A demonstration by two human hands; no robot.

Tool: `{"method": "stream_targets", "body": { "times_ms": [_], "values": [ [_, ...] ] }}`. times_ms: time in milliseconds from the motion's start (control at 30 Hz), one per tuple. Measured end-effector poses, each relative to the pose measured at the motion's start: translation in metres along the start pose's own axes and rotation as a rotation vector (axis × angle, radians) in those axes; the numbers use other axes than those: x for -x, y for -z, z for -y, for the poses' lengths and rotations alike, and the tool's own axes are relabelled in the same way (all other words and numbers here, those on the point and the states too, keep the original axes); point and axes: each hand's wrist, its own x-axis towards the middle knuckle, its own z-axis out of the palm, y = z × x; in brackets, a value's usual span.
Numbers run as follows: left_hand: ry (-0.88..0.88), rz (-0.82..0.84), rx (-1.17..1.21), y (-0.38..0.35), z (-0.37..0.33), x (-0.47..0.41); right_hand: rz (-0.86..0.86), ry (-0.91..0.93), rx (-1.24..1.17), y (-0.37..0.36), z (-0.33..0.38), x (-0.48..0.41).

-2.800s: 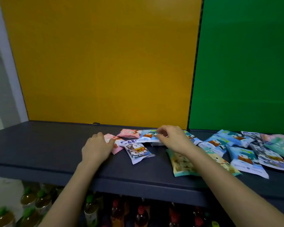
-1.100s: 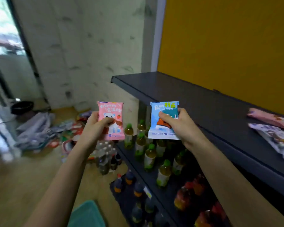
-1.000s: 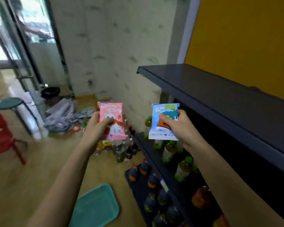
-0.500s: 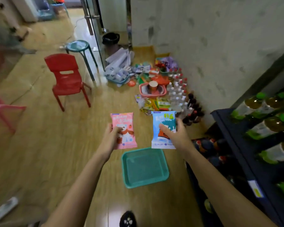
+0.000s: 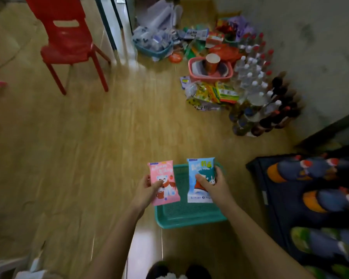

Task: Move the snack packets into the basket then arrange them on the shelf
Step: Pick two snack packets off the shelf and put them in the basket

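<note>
Packets now brought down over the teal basket [image 5: 189, 220]; release follows.
Left grip [image 5: 145, 191] pinches the pink snack packet [image 5: 166, 185], right grip [image 5: 217, 187] the blue snack packet [image 5: 199, 170]; basket stands on the floor [image 5: 89, 158].

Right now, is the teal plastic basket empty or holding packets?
Empty where visible: teal plastic basket shows bare mesh; pink packet and blue packet are held above it.

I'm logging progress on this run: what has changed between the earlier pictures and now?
The left hand took the pink snack packet and the right hand the blue snack packet off the top shelf. The person turned away and brought both down over the teal basket on the floor. Both grips are unchanged since pickup; neither packet is let go yet.
</note>
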Motion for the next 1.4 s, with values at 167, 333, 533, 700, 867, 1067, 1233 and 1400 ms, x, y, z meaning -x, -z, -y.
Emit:
{"method": "stream_targets", "body": {
  "times_ms": [167,333,533,700,867,1067,1233,1400],
  "values": [
    [0.034,-0.047,-0.075,-0.015,0.115,-0.108,0.013,-0.044,0.047,-0.014,-0.142,-0.078],
    [0.070,-0.043,-0.113,-0.027,0.195,-0.203,0.004,-0.115,0.056,-0.025,-0.249,-0.156],
    [0.088,-0.062,-0.282,-0.040,0.259,-0.287,0.046,-0.152,0.166,-0.040,-0.320,-0.220],
    [0.083,-0.122,-0.381,-0.056,0.286,-0.327,0.049,-0.138,0.314,-0.049,-0.346,-0.245],
    [0.029,-0.265,-0.488,-0.063,0.287,-0.328,0.022,-0.150,0.355,-0.056,-0.352,-0.252],
    [-0.108,-0.223,-0.685,-0.063,0.286,-0.319,-0.045,-0.119,0.439,-0.072,-0.355,-0.258],
    [-0.247,-0.175,-0.765,-0.045,0.247,-0.284,-0.028,-0.066,0.711,-0.060,-0.315,-0.231],
    [-0.413,-0.180,-1.082,-0.028,0.134,-0.194,-0.167,0.046,0.698,0.007,-0.175,-0.156]
  ]
}}
